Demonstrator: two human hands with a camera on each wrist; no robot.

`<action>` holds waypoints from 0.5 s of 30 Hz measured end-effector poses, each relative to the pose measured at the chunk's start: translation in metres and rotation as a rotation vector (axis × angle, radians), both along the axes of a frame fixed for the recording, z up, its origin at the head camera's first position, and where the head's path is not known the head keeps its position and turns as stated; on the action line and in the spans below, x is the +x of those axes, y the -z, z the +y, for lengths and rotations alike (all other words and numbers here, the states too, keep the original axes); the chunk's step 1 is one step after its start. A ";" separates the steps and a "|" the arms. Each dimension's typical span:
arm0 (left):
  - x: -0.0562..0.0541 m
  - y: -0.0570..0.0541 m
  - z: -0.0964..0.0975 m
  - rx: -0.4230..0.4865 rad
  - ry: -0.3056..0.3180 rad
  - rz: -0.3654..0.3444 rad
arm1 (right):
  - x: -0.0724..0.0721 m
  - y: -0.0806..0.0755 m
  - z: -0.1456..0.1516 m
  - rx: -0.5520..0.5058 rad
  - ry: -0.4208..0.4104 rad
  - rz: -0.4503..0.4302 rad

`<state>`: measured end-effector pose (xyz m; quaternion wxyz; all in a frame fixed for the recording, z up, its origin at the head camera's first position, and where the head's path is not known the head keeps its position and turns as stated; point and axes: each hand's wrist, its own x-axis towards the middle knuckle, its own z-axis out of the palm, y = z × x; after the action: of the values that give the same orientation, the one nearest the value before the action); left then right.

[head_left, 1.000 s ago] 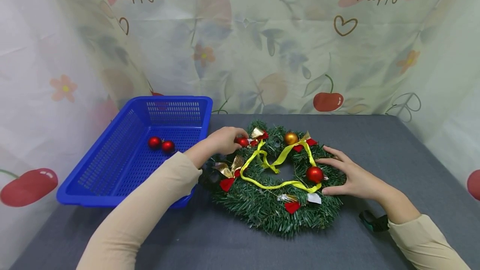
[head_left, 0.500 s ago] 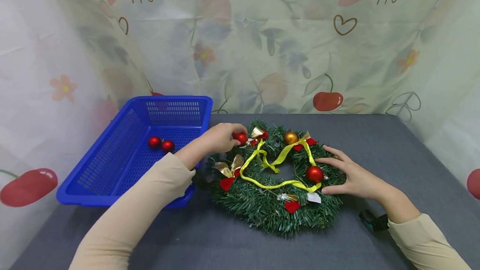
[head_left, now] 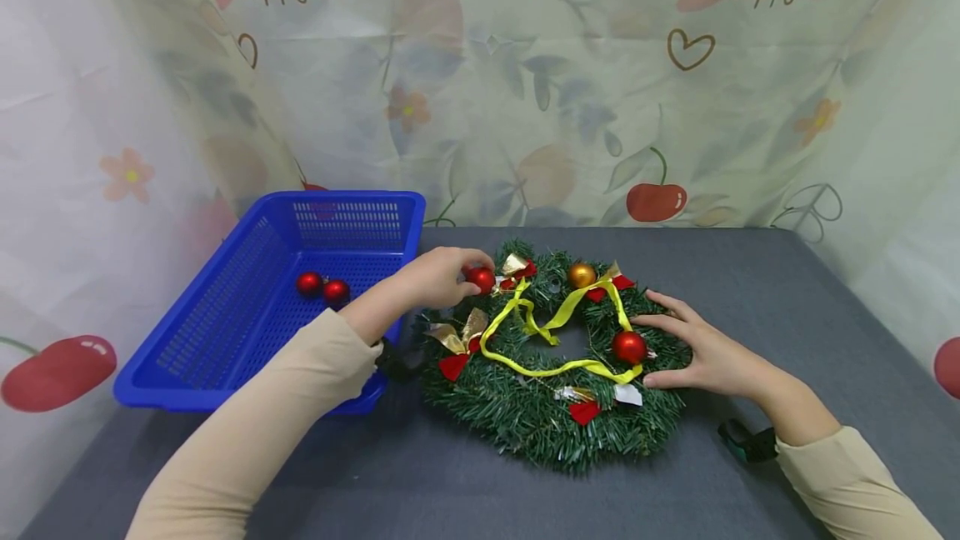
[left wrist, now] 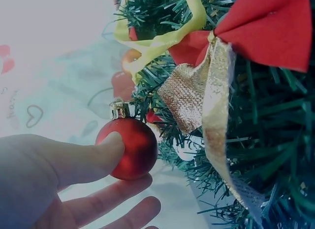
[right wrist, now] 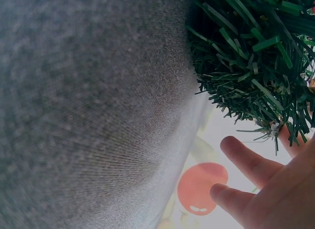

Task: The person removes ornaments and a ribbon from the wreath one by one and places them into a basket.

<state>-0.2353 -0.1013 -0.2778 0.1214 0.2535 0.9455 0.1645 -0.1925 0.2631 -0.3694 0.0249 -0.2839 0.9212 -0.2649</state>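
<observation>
A green wreath (head_left: pixel 555 432) lies on the table, dressed with red and gold bows, a yellow ribbon (head_left: pixel 543 373), a gold ball ornament (head_left: pixel 582 276) and a red ball ornament (head_left: pixel 629 347) on its right side. At its left rear edge my left hand (head_left: pixel 438 277) pinches another red Christmas ball (left wrist: pixel 133 155) between thumb and fingers, its metal cap pointing up in the left wrist view. My right hand (head_left: pixel 716 357) rests spread against the wreath's right edge, thumb and fingers straight. In the right wrist view its fingers (right wrist: pixel 251 162) reach along the needles.
A blue plastic basket (head_left: pixel 172 400) stands left of the wreath with two red balls (head_left: pixel 322 287) inside. My left forearm passes over its right rim. A dark strap (head_left: pixel 748 443) is by my right wrist. A printed curtain (head_left: pixel 480 90) closes off the back.
My left hand has drawn back slightly to the left and its red ball shows more fully between the fingers. The right hand and the wreath stay where they were.
</observation>
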 end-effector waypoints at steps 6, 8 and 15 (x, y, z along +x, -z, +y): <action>0.005 -0.002 0.000 -0.025 0.007 0.001 | 0.001 0.000 0.000 -0.001 0.002 0.007; 0.007 -0.004 0.000 -0.028 0.013 0.001 | 0.001 0.000 0.000 -0.002 0.003 0.006; 0.012 -0.007 -0.002 -0.036 0.024 0.012 | 0.001 0.000 -0.001 -0.006 0.004 -0.006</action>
<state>-0.2231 -0.1036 -0.2710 0.1220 0.2634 0.9460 0.1443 -0.1915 0.2626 -0.3696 0.0262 -0.2812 0.9209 -0.2685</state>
